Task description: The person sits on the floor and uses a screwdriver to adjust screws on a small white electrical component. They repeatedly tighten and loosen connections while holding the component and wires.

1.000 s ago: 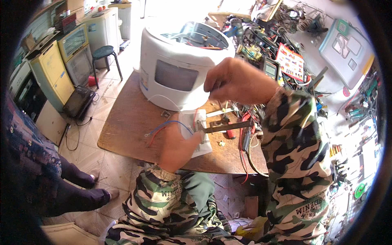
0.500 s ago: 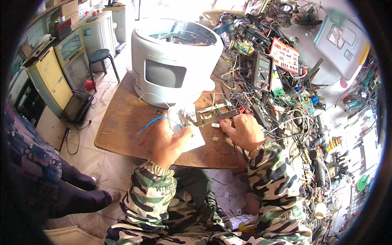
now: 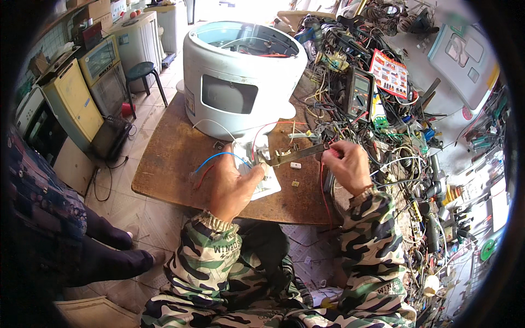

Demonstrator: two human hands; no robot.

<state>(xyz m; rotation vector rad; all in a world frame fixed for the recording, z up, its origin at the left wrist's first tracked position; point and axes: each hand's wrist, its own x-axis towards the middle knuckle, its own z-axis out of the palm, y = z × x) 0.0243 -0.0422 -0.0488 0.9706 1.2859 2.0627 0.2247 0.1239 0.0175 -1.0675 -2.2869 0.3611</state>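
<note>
My left hand [image 3: 232, 186] is closed on a white panel [image 3: 266, 190], its thumb at a small metal part near the panel's middle. Blue [image 3: 213, 157], red and white wires run out around that hand. My right hand [image 3: 351, 168] is raised at the table's right side, fingers pinched on a red test lead [image 3: 335, 153]; its tip is hard to make out. From the panel toward my right fingers stretches a flat metal strip [image 3: 298, 154]. Below it on the wood lie a small white block [image 3: 296, 165] and a small tan piece [image 3: 295, 183].
A large white round housing [image 3: 224, 71] stands at the back of the wooden table [image 3: 158, 164]. Tangled cables and a multimeter [image 3: 360, 93] crowd the right side. Beyond the table's left edge are a stool [image 3: 143, 71] and a person's legs [image 3: 112, 262].
My right hand has moved away to the right from beside the small white block, with the red lead. My left hand keeps hold of the panel. The whole view has shifted slightly.
</note>
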